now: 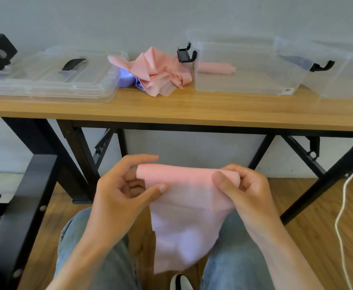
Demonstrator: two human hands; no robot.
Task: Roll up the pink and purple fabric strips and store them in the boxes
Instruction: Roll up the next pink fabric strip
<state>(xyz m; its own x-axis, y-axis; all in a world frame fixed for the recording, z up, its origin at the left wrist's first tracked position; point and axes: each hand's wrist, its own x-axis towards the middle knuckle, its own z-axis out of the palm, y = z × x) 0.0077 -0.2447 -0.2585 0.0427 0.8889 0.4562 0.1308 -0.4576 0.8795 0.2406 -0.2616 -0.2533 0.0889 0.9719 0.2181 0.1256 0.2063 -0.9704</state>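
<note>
Both hands (184, 189) pinch pink strip (188, 208); label (287, 90) unreadable.

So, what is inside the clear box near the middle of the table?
One rolled pink strip lies inside the clear box, at its back left. Nothing else shows through its walls.

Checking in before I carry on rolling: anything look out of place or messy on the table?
Only the crumpled pile of pink strips with purple fabric beneath, loose on the table between lids and clear box. That box holds one pink roll. Nothing looks damaged.
</note>
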